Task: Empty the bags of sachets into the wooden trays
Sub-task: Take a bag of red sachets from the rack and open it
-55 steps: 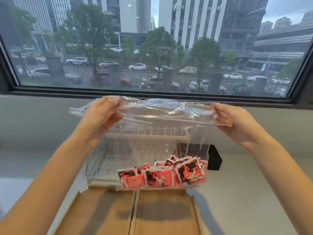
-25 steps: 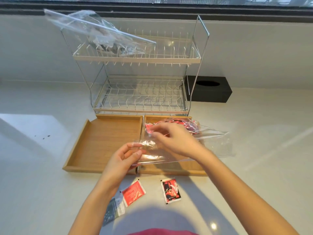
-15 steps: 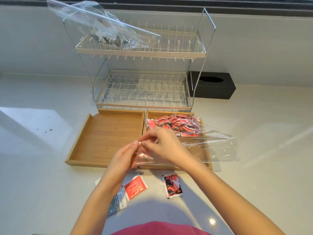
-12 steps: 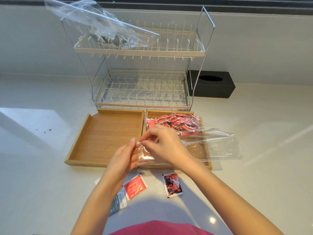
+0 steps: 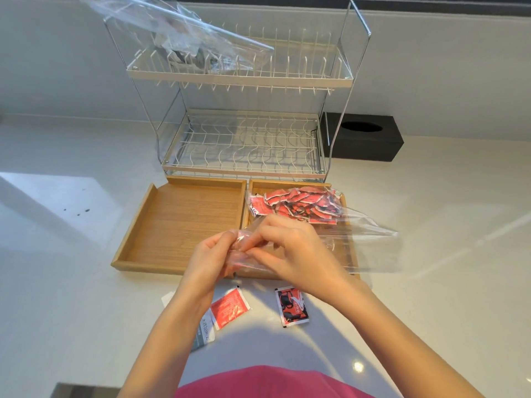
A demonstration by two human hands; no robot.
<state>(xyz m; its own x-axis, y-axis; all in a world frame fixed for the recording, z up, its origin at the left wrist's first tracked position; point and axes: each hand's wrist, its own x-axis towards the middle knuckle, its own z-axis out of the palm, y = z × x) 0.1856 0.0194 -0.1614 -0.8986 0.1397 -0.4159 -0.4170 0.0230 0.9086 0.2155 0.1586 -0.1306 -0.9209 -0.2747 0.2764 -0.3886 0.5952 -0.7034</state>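
A clear plastic bag [image 5: 362, 242] lies across the right wooden tray [image 5: 290, 183], with several red sachets [image 5: 298, 205] bunched in its far end. My left hand [image 5: 209, 259] and my right hand [image 5: 293, 251] both pinch the bag's near edge, fingertips close together. The left wooden tray [image 5: 184, 225] holds nothing. A second clear bag with grey sachets [image 5: 184, 44] rests on the top tier of the wire rack [image 5: 244, 79].
Loose on the white counter near me lie a red sachet [image 5: 230, 307], a red-and-black sachet [image 5: 291, 307] and a grey sachet [image 5: 205, 331] partly under my left forearm. A black tissue box [image 5: 365, 142] stands to the right of the rack.
The bag came down from in front of the window onto the right tray. My hands moved together at its near edge and have barely shifted in the last half second.
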